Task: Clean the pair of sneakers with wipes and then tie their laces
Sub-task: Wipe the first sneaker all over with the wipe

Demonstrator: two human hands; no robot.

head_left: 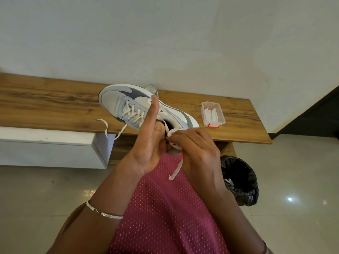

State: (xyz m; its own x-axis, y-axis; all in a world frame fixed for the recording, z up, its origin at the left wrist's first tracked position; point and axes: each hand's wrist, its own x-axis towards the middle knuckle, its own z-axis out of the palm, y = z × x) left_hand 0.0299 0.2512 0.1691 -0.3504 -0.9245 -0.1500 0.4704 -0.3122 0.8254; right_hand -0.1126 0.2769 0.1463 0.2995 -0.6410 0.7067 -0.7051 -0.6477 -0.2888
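Right hand (194, 149) grip pinched flat white lace (175, 171) of grey-and-white sneaker (113, 99); left hand (146, 143) spread. Risk: lace could slip, knot slack.

Soft even light, floor (289, 199) glare, wide-angle edge bending

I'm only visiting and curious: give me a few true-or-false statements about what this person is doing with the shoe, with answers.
1. The right hand pinches a white lace. True.
2. The sneaker lies on the floor. False: it rests on the wooden bench.
3. The left hand is balled into a fist. False: its fingers are straight, pointing up.
4. The wipes box sits on the bench, right of the sneaker. True.
5. The bin has a white liner. False: the liner is black.
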